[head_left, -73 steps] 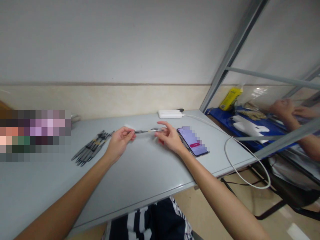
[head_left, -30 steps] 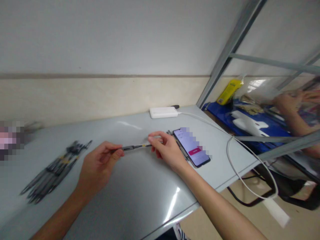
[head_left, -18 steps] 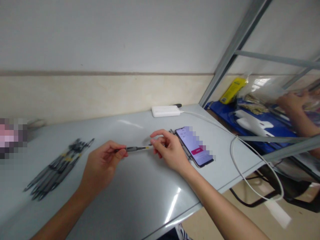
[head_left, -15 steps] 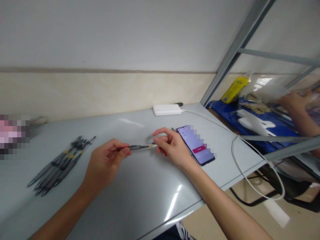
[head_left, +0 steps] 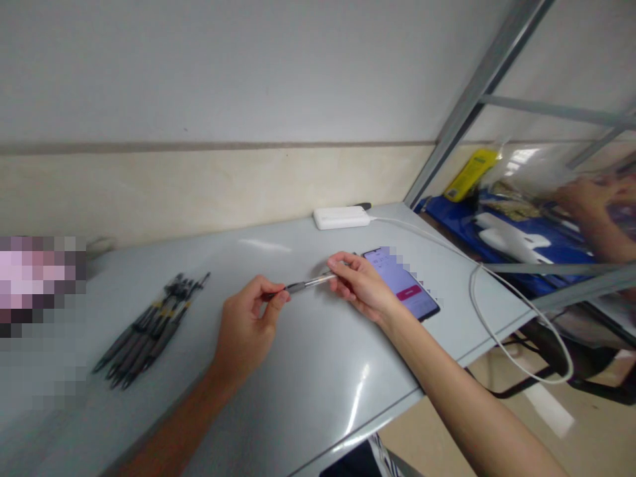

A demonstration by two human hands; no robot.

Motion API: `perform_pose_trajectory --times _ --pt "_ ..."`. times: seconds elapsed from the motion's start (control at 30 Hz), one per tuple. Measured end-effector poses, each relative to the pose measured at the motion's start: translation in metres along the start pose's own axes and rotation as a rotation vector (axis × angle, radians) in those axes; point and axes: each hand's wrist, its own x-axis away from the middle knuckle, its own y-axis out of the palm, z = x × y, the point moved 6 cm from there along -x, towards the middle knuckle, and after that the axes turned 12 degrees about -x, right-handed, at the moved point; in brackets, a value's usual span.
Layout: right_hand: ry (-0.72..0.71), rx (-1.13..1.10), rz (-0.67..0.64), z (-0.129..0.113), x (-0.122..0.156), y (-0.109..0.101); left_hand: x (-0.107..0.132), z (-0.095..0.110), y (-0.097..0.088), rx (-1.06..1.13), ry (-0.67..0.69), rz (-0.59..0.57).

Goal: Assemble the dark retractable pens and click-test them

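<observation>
A thin grey pen (head_left: 307,285) is held level above the grey table (head_left: 308,371), one end in each of my hands. My left hand (head_left: 248,328) pinches the pen's dark left end between thumb and fingers. My right hand (head_left: 362,286) is closed on the pen's right end, just beside a smartphone (head_left: 405,290) with a lit screen. A bundle of several similar grey pens (head_left: 152,328) lies on the table to the left of my left hand.
A white power bank (head_left: 342,216) sits at the table's back edge, its white cable (head_left: 511,318) looping off the right side. A metal frame (head_left: 477,86) divides off a blue-topped bench (head_left: 501,245) where another person's hand (head_left: 591,199) works. A yellow packet (head_left: 471,173) leans there.
Both hands keep hold of the pen throughout. The view has shifted, so hands and pen now sit further right in the picture, and the pen tilts slightly up to the right.
</observation>
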Motion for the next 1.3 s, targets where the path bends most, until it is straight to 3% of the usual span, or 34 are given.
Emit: perform_pose_trajectory --times 0.13,0.37,0.6,0.97,1.17,1.3 --pt "-0.124 -0.049 0.063 -0.002 -0.007 -0.007 0.003 0.001 0.012 0.203 -0.115 -0.061" --pt "-0.143 -0.084 -0.028 -0.001 -0.007 0.000 0.000 -0.005 0.017 0.269 -0.286 -0.170" --pt "-0.189 -0.047 -0.026 -0.004 0.003 0.007 -0.004 -0.009 0.015 0.258 -0.251 -0.169" --pt "-0.330 0.057 0.004 -0.003 0.011 0.015 -0.006 -0.006 0.003 0.078 -0.126 -0.064" --pt "-0.324 -0.006 0.026 -0.009 0.010 0.012 0.001 -0.001 0.018 0.189 -0.102 -0.199" --pt "-0.175 -0.189 -0.137 -0.009 -0.001 0.029 0.003 0.009 0.016 0.093 0.008 -0.234"
